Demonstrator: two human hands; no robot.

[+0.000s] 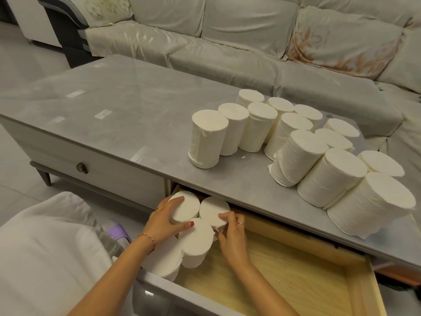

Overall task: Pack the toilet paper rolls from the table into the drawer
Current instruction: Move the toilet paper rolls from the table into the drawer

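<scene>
Several white toilet paper rolls [296,144] stand upright on the right half of the grey table [127,115]. Below them the wooden drawer [284,277] is pulled out. Several rolls stand in its left end. My left hand [165,221] grips the far-left roll [185,207] from its left side, fingers over the top edge. My right hand [231,233] holds the far roll [214,209] beside it, fingertips on its near rim. A third roll [196,240] stands in front, between my hands, with a fourth partly hidden under my left wrist.
The right part of the drawer shows bare wood. A closed drawer with a round knob [82,168] is on the left of the table. A covered sofa [250,42] runs behind the table. A white cushion [45,247] lies at the lower left.
</scene>
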